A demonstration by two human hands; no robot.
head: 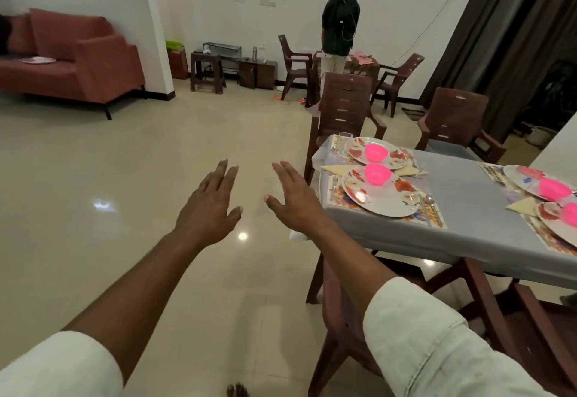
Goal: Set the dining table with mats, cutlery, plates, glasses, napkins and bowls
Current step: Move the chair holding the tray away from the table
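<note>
left hand [208, 206], right hand [293, 198], both empty

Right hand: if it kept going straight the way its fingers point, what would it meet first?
Probably nothing nearby: the right hand hangs open over bare floor, left of the dining table, fingers aimed up-left toward the far wall. Depth is unclear.

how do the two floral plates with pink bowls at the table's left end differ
The nearer floral plate shows whole, with a fork and spoon beside it; the farther floral plate is partly overlapped by it, with no cutlery clearly visible. Both sit on patterned mats and carry a pink bowl.
</note>
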